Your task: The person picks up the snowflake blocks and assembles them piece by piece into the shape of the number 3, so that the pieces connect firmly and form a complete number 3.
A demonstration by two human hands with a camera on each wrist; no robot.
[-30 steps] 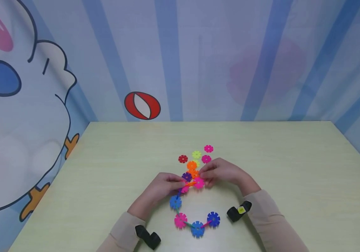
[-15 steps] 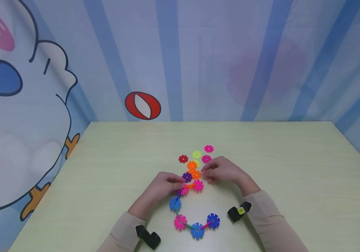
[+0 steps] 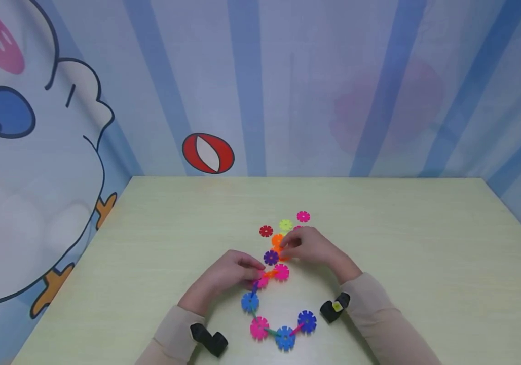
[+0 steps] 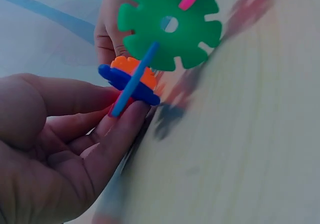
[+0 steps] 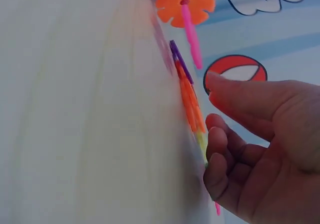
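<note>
A chain of slotted plastic flower discs curves across the table. My left hand [image 3: 230, 274] pinches a pink disc [image 3: 262, 282] near its far end. Beyond that grip an orange disc [image 3: 270, 274] leads to a pink end disc [image 3: 281, 272]. Blue [image 3: 250, 302] and green [image 4: 145, 26] discs follow on the near side. My right hand [image 3: 308, 246] hovers at the loose orange discs [image 3: 277, 240], partly covering them. In the right wrist view, its thumb and fingers stand apart, with nothing between them, beside the orange discs [image 5: 190, 106].
Loose purple [image 3: 271, 257], dark red [image 3: 266, 231], yellow [image 3: 286, 224] and pink [image 3: 303, 216] discs lie around and beyond my right hand. The chain's other end, a dark blue disc [image 3: 307, 322], lies nearer me. A printed cloth wall [image 3: 306, 101] rises behind the table [image 3: 424, 243].
My right hand left the pink end disc and moved left over the loose orange discs. My left hand, still gripping the chain, shifted slightly toward me and left.
</note>
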